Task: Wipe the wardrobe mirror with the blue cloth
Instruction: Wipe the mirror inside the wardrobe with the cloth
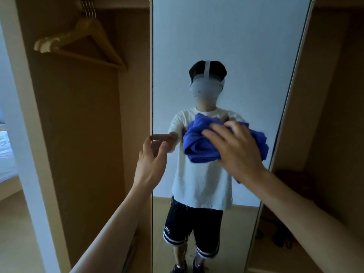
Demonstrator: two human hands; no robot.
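Note:
The tall wardrobe mirror fills the middle of the head view, on an opened door. My right hand presses a bunched blue cloth against the glass at chest height, fingers spread over it. My left hand grips the mirror door's left edge, thumb on the near side and fingers curled round the edge. Water droplets speckle the glass below the cloth. A person in a white shirt and dark shorts is reflected in the mirror.
Left of the mirror is the open wooden wardrobe with several wooden hangers on a rail. A white bed shows at far left. More wooden panelling lies to the right, with dark items low down.

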